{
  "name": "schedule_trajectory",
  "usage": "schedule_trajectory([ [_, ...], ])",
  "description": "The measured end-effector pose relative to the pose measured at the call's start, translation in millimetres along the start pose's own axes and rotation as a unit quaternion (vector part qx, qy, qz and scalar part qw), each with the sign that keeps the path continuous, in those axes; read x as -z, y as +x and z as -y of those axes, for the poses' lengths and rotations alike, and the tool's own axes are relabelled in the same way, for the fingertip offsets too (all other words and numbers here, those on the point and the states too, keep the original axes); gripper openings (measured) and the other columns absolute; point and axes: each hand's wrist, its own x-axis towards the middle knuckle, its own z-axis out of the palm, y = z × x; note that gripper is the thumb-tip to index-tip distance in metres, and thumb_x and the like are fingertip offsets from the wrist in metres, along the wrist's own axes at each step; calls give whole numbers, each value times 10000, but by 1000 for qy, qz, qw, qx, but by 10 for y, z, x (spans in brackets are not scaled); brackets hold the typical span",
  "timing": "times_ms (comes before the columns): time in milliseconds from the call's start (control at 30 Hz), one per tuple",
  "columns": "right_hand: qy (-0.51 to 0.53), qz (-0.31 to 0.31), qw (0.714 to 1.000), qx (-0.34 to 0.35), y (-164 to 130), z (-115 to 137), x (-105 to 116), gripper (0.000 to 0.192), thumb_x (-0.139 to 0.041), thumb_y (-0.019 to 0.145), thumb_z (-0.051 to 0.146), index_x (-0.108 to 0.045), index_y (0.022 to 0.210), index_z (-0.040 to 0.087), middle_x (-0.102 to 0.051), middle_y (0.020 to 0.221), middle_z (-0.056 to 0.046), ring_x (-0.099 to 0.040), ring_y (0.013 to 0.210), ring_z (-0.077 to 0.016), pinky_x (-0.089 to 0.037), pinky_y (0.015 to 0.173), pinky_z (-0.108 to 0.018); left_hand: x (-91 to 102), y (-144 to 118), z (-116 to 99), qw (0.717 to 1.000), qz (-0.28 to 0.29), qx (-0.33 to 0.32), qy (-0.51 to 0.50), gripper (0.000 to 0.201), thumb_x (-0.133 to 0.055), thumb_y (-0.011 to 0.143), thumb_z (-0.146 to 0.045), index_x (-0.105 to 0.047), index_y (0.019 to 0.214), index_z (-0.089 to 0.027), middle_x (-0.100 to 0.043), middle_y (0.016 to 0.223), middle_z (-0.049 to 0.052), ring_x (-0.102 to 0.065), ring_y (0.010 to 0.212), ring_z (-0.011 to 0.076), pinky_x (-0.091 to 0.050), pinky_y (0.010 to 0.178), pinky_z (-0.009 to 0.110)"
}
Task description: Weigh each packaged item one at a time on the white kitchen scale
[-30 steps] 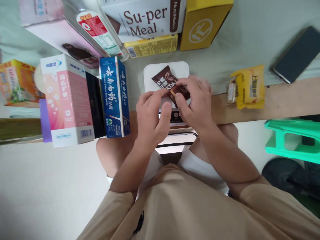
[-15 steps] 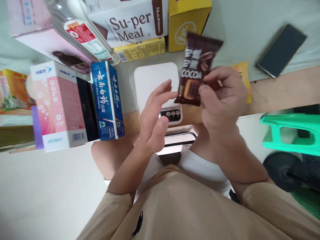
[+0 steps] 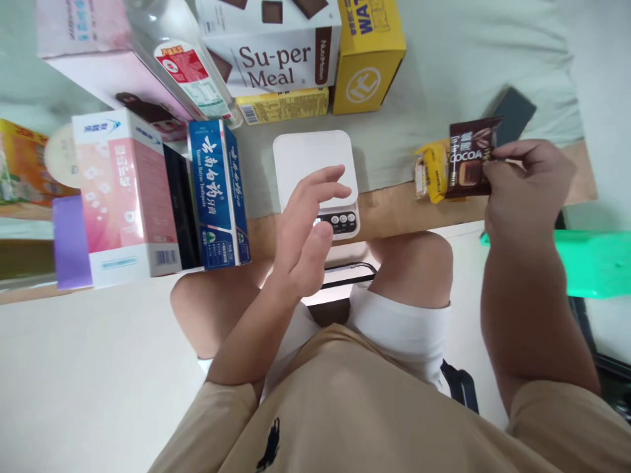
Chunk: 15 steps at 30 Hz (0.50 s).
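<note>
My right hand (image 3: 522, 187) holds a brown cocoa snack packet (image 3: 468, 157) at the right, just over a yellow snack packet (image 3: 432, 169) that lies on the table edge. My left hand (image 3: 305, 226) hovers with fingers spread over the near part of a small white kitchen scale (image 3: 308, 157), close to its button panel (image 3: 342, 222). The scale's platform is bare.
A blue toothpaste box (image 3: 219, 194), a pink and white box (image 3: 123, 197) and a purple item (image 3: 71, 240) stand at the left. A Su-per Meal box (image 3: 276, 49), a yellow carton (image 3: 367, 59) and a bottle (image 3: 187, 72) stand behind. A dark phone (image 3: 515, 112) and a green stool (image 3: 591, 263) are at the right.
My right hand lifted the cocoa packet off the scale and carried it right, over the yellow packet. My left hand let go of it and stays open over the scale.
</note>
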Motion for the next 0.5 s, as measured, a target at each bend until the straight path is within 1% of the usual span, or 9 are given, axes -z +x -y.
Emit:
schedule_trajectory([
  [67,-27,-36,996,-72,4,132,-69,165,-628,694,221,-690,843,260,-694,799,-93,-649,700,-243,-566,730,-504,17,1,-25,1000,-5,-2,-4,653,-227,1017,-790,-646,1266,-355,-634,1543,73,-555,1526,325,-473,1300,572],
  [100,-40,-42,992,-111,4,202,-96,177,-627,653,182,-688,806,246,-694,784,-93,-634,678,-229,-565,730,-494,27,1,-31,1000,-8,-3,-6,642,-232,1020,-781,-647,1261,-354,-638,1539,72,-556,1524,324,-472,1301,571],
  [167,-70,-27,985,-155,-5,310,-133,192,-611,617,135,-679,774,223,-688,757,-88,-603,642,-198,-558,712,-461,44,3,-27,1000,-11,-7,-12,620,-246,1027,-767,-647,1251,-350,-643,1531,69,-557,1525,321,-469,1306,562],
  [200,-79,-17,983,-166,-15,339,-144,190,-609,621,127,-675,775,217,-685,754,-83,-592,636,-185,-554,704,-444,49,6,-17,1000,-13,-11,-18,603,-255,1032,-757,-645,1247,-350,-646,1527,67,-558,1526,318,-465,1308,554],
  [267,-90,-6,983,-158,-43,350,-160,180,-628,659,144,-673,816,220,-689,796,-80,-591,669,-174,-553,719,-423,48,14,16,999,-21,-22,-31,568,-269,1044,-733,-639,1243,-350,-648,1521,59,-557,1530,309,-458,1313,540],
  [333,-99,-4,988,-120,-75,327,-179,225,-685,690,194,-676,911,233,-705,949,-99,-608,750,-177,-559,755,-419,34,24,46,998,-24,-42,-44,540,-301,1045,-728,-633,1247,-352,-650,1512,43,-564,1518,298,-469,1305,528],
  [367,-109,2,989,-96,-91,320,-193,305,-731,683,220,-672,982,236,-698,1060,-119,-625,816,-188,-566,784,-425,23,28,56,997,-26,-49,-50,524,-315,1047,-723,-631,1248,-356,-653,1504,33,-569,1509,289,-477,1298,521],
  [433,-148,27,987,-57,-120,341,-227,560,-844,622,268,-638,1141,230,-634,1261,-166,-651,1017,-242,-581,887,-465,1,31,57,995,-33,-61,-67,480,-329,1061,-690,-633,1245,-368,-658,1483,17,-584,1482,266,-487,1286,502],
  [500,-199,61,977,-48,-144,425,-266,837,-933,540,307,-577,1293,228,-569,1369,-202,-626,1193,-309,-568,994,-522,-15,31,49,993,-40,-64,-88,429,-335,1083,-625,-645,1238,-372,-660,1471,22,-595,1461,253,-483,1281,487],
])
